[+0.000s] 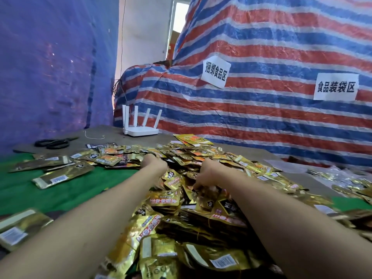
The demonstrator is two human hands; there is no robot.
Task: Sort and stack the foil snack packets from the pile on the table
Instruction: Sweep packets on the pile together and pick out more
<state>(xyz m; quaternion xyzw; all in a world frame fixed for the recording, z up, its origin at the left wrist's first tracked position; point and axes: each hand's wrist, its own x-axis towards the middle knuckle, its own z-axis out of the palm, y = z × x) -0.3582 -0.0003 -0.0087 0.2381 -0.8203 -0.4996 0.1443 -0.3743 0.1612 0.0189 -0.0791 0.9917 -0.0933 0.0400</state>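
Note:
A large heap of gold foil snack packets (201,198) covers the middle and right of the table. My left hand (154,162) is sunk into the far left side of the heap, fingers hidden among the packets. My right hand (207,174) is curled into the heap's middle, fingertips pinching at packets; whether it holds one is unclear. A few loose packets (60,176) lie flat, back side up, on the green cloth (80,190) at left. Another packet (18,228) lies at the near left edge.
Black scissors (53,142) and a loop of string (94,135) lie at the far left of the table. A white router (141,127) stands at the back. A striped tarp with paper signs (261,87) walls off the back and right. More packets (352,184) lie far right.

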